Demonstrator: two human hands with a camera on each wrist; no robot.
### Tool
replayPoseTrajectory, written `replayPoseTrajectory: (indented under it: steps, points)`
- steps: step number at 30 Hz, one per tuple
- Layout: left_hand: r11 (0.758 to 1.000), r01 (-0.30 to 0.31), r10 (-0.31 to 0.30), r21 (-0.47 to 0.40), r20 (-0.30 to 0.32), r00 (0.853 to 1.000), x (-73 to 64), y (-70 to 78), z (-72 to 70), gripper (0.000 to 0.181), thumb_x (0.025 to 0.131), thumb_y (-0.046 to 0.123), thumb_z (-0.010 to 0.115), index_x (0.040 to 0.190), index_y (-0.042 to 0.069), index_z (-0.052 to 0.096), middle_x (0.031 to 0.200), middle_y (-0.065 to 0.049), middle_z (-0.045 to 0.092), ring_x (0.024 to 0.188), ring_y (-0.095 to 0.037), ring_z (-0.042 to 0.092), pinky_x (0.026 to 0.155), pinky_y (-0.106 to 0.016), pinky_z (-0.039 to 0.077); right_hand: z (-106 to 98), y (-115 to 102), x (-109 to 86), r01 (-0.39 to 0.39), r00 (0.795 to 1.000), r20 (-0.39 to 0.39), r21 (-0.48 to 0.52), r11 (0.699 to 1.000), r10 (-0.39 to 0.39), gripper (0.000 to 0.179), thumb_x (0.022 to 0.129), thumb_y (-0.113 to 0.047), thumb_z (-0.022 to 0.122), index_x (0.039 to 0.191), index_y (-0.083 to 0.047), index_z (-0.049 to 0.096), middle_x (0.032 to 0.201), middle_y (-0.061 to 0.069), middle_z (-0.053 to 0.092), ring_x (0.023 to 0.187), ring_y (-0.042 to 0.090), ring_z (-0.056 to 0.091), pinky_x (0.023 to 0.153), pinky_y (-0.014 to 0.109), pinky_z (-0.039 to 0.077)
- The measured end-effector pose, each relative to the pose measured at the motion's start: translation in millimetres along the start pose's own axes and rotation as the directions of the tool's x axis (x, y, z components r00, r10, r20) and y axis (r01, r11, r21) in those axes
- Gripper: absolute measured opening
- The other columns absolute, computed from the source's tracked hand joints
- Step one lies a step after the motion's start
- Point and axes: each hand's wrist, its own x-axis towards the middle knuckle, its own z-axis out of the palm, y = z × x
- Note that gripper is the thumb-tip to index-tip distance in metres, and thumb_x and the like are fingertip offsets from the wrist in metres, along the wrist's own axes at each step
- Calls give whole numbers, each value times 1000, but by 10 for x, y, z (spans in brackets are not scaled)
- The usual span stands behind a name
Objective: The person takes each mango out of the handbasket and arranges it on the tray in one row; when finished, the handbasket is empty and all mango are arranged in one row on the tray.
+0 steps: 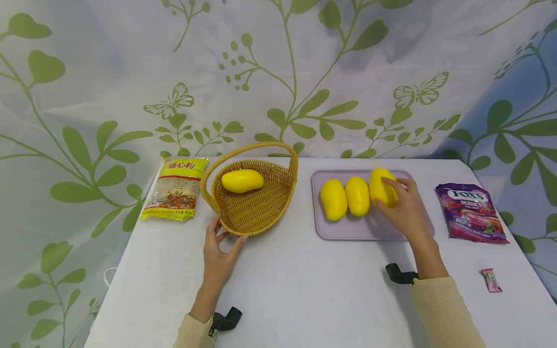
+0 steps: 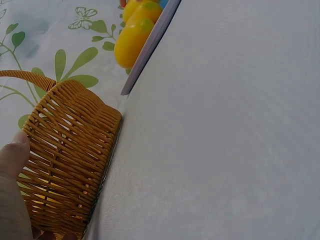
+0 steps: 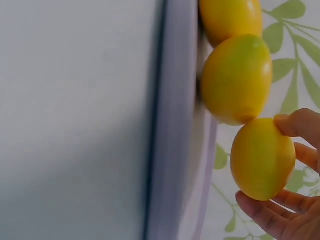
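A brown wicker basket (image 1: 250,212) with a tall arched handle stands left of centre, one yellow mango (image 1: 242,181) inside it. My left hand (image 1: 219,258) holds the basket's near left side, thumb and fingers spread around its wall. In the left wrist view the thumb (image 2: 15,152) lies against the woven rim. My right hand (image 1: 404,208) grips a mango (image 1: 380,186) at the right of the lilac tray (image 1: 348,233), raised a little off it. Two more mangoes, a left one (image 1: 333,199) and a middle one (image 1: 358,196), lie side by side on the tray.
A yellow pasta bag (image 1: 176,189) lies left of the basket. Right of the tray is a purple candy bag (image 1: 471,212), with a small pink wrapped sweet (image 1: 491,280) nearer the front. A leaf-patterned curtain (image 1: 261,72) hangs behind the white table (image 1: 304,290).
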Motion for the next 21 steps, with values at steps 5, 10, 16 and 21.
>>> replayPoseTrajectory:
  steps: [5, 10, 16, 21]
  points:
    - [1000, -5, 5, -3, -7, 1000, 5, -12, 7, 86, 80, 11, 82, 149, 2, 31, 148, -20, 41, 131, -35, 47, 94, -40, 53, 33, 87, -37, 3, 1000, 21, -29, 1000, -2, 57, 82, -13, 77, 133, -2, 55, 132, 34, 39, 118, 51, 41, 102, 69, 37]
    - [999, -30, 30, -14, -19, 999, 10, -17, 12, 89, 75, 4, 84, 148, -1, 32, 147, -22, 42, 129, -39, 48, 90, -44, 53, 69, 130, -57, -43, 996, 78, -35, 998, 46, 59, 86, -16, 74, 137, -2, 50, 134, 35, 35, 116, 55, 42, 100, 72, 37]
    - [1000, -28, 28, -9, -11, 1000, 19, -21, 8, 87, 77, 5, 83, 148, -2, 32, 146, -21, 42, 129, -38, 48, 91, -43, 54, 90, 153, -65, -78, 987, 138, -58, 995, 86, 60, 89, -20, 72, 140, -4, 46, 137, 34, 32, 117, 55, 42, 101, 73, 36]
    - [1000, -10, 10, -9, -2, 1000, 15, -19, 2, 85, 80, 11, 81, 147, -3, 32, 147, -20, 41, 131, -34, 47, 93, -40, 54, 85, 141, -76, -67, 986, 147, -67, 995, 76, 59, 90, -21, 71, 141, -4, 46, 137, 35, 33, 115, 56, 43, 100, 74, 36]
